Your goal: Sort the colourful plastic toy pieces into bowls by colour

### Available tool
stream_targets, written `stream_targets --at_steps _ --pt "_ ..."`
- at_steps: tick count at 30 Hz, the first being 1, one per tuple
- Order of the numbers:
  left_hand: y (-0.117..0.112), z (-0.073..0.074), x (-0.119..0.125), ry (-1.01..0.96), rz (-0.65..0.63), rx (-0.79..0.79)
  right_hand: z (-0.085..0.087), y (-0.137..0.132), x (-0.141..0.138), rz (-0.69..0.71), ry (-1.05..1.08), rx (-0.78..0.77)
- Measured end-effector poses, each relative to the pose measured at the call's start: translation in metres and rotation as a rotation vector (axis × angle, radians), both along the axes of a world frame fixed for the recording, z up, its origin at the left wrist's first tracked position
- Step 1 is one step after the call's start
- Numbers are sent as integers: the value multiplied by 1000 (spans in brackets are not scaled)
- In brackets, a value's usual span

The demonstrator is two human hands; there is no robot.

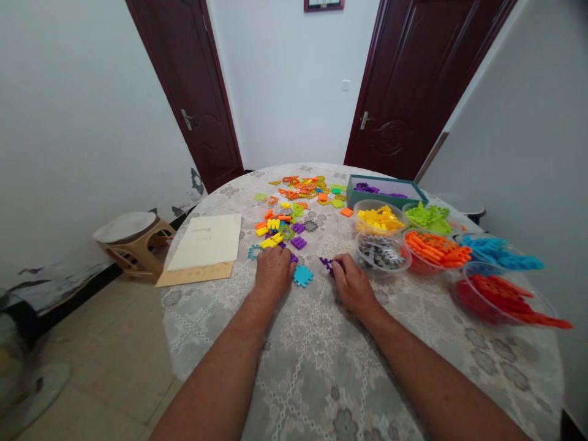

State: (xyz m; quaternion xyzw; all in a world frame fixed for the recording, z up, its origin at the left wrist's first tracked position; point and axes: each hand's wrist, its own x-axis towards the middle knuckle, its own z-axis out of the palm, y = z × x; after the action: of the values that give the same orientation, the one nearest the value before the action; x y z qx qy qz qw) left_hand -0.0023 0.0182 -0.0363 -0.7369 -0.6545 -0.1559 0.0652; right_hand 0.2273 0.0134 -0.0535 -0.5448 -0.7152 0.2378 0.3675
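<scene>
My right hand (353, 280) pinches a purple interlocking building piece (326, 264) between thumb and fingers, just over the tablecloth. On the near edge of a loose pile, my left hand (274, 268) has its fingers curled down around another purple building piece (293, 258), mostly hidden by the hand. A blue square piece (302, 276) with notched edges lies between the hands. Beyond the left hand are yellow pieces (272, 240), a teal ring-like piece (255, 252) and purple pieces (298, 243).
Clear bowls to the right hold sorted pieces: yellow (380, 218), grey (382, 252), orange (438, 248), green (429, 217), blue (503, 252) and red (500, 297). Behind them stands a green box (383, 199) with purple pieces. Mixed pieces (305, 187) lie farther back; a paper folder (206, 242) lies left.
</scene>
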Motion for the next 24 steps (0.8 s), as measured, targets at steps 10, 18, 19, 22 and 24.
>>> stream_targets --at_steps 10,18,19,22,24 --pt "-25 2 40 -487 -414 141 0 -5 -8 44 478 -360" --pt "-21 0 37 -556 -557 52 4 -13 -13 193 574 -386" --pt "-20 0 33 -540 -575 60 5 -14 -14 183 542 -368" --pt "-15 5 16 -493 -468 182 4 -14 -15 134 580 -384" --pt "-9 8 1 -469 -229 301 3 -13 -16 99 647 -404"
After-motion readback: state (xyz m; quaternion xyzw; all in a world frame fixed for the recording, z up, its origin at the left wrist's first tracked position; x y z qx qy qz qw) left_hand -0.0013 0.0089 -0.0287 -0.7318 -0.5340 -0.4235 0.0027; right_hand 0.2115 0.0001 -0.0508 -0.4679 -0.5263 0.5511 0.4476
